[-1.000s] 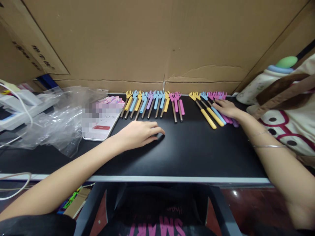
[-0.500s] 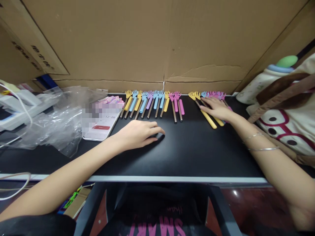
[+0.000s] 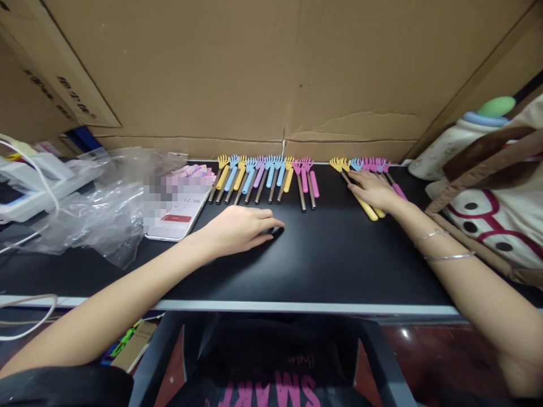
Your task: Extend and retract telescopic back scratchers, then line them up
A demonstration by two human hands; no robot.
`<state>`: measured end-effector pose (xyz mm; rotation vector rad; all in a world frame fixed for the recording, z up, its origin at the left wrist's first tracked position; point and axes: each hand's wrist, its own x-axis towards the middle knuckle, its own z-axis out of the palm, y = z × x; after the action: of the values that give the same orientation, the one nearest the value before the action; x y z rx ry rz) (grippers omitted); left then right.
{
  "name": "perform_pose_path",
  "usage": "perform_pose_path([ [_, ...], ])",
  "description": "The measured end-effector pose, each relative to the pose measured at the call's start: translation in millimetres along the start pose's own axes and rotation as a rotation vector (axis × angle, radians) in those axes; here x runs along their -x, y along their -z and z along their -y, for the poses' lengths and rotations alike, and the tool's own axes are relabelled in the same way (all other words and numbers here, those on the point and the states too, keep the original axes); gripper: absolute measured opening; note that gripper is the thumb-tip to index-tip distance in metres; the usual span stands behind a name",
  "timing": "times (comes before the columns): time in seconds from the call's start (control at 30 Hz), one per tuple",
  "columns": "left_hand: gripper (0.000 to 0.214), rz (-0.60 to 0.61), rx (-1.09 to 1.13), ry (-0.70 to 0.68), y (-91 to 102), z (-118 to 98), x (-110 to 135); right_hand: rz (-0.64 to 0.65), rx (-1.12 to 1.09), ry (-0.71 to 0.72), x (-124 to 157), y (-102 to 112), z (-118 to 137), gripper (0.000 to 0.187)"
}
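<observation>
My left hand (image 3: pixel 241 230) rests on the black tabletop with its fingers stretched out and apart, holding nothing. Behind it lies a row of back scratchers (image 3: pixel 251 180) with yellow, blue, purple and pink claw heads pointing at the cardboard. Two pink-headed back scratchers (image 3: pixel 302 186) end that row on the right. Over a second group stretches my right hand (image 3: pixel 370 189), its fingers extended and lying across the shafts. From under it show yellow handles (image 3: pixel 367 209), a purple handle (image 3: pixel 399 191), and the yellow, blue and pink-purple heads (image 3: pixel 373 164). Its palm hides the middle of these back scratchers.
At left lie a phone (image 3: pixel 176 217), a crumpled clear plastic bag (image 3: pixel 97 209), pink patterned packets (image 3: pixel 193 174) and a white device (image 3: pixel 46 186) with cables. A cardboard wall (image 3: pixel 203 73) closes the back. A bottle (image 3: pixel 449 144) and a cloth bag (image 3: pixel 492 209) stand at right.
My right hand has shifted slightly on the back scratchers, leaving more of the purple handle and the heads visible. My left hand stays in place.
</observation>
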<state>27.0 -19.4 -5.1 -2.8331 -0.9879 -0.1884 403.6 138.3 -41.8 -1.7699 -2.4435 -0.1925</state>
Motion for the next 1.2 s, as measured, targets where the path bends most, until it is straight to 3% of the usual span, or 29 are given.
perform_pose_path([
  [0.8,0.031,-0.024,0.018,-0.014,-1.2,1,1,-0.001,0.002,0.066,-2,0,-16,0.06],
  [1.2,0.029,-0.002,0.02,-0.013,-0.2,0,0,-0.078,0.075,0.099,13,24,21,0.058],
])
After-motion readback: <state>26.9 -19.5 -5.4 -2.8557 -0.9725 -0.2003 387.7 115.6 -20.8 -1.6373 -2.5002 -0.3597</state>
